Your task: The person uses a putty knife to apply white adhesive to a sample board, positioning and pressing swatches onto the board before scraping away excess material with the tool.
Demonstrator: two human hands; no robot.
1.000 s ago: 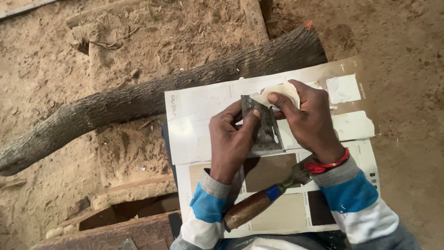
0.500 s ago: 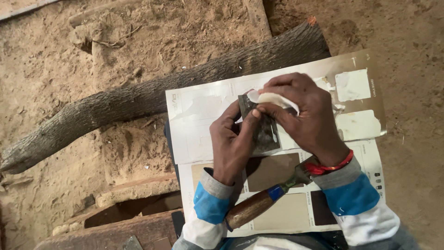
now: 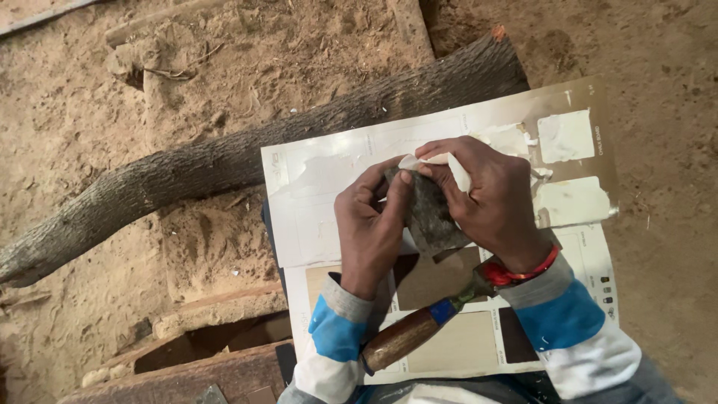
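My left hand (image 3: pixel 370 228) pinches the upper left edge of a dark grey square swatch (image 3: pixel 430 217). My right hand (image 3: pixel 490 198) grips the same swatch from the right and holds a curl of white backing paper (image 3: pixel 455 166) peeled off its top. Both hands hover over an opened sample card (image 3: pixel 314 202) of pale and brown colour patches lying across my lap. A chisel with a brown wooden handle (image 3: pixel 404 338) and a blue band lies on the card, its blade hidden under my right wrist.
A long thick log (image 3: pixel 224 161) lies diagonally across the sandy ground behind the card. Rough wooden planks (image 3: pixel 187 366) sit at the lower left. Torn white patches (image 3: pixel 566 136) show on the card's right side.
The white backing paper has been pulled further up and over the swatch's top by my right hand. My left thumb has shifted up along the swatch edge.
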